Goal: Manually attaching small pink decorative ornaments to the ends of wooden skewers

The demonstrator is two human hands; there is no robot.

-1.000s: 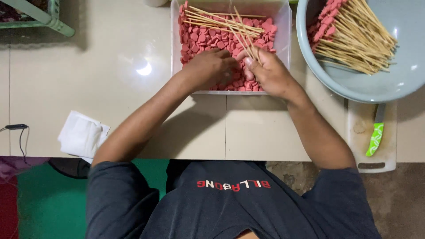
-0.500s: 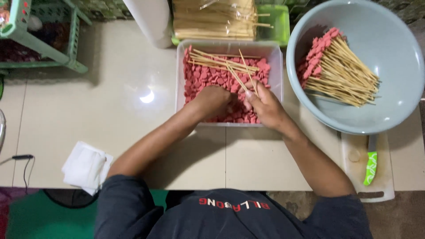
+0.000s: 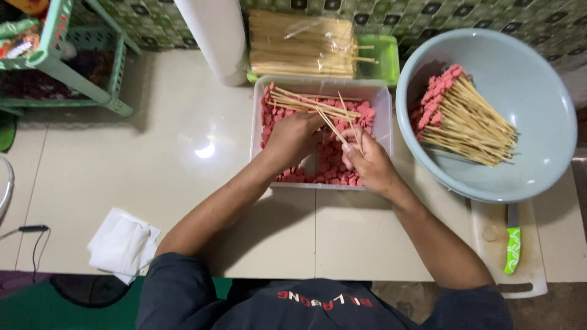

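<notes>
A person in a dark shirt is sitting at the near edge of a pale, glossy table (image 3: 153, 153), seen from above, both forearms reaching forward. Near the table's front left corner a folded white cloth (image 3: 122, 243) is lying, with a thin black cable (image 3: 27, 231) just beyond the edge to its left. At the front right, a white cutting board (image 3: 510, 250) is carrying a knife with a green handle (image 3: 512, 249).

Both hands are working inside a clear rectangular plastic tub (image 3: 380, 101) in the middle of the table, filled with small pink-red meat slices (image 3: 330, 165). The left hand (image 3: 292, 139) is resting palm down on the slices with its fingers curled; whether it is gripping a slice cannot be told. The right hand (image 3: 367, 160) is pinched closed around a thin bamboo skewer (image 3: 333, 127), which is angling up and away toward the left hand. A loose bunch of bare skewers (image 3: 306, 102) is lying across the far part of the tub.

To the right, touching the tub's side, a large grey-blue basin (image 3: 526, 91) is holding a pile of finished skewers (image 3: 465, 116), their pink ends pointing toward the far left. Beyond the tub, a bundle of wrapped skewers (image 3: 302, 46) is sitting in a green tray (image 3: 385, 55), beside a white cylinder (image 3: 214, 36). A green plastic rack (image 3: 73, 73) is standing at the far left.
</notes>
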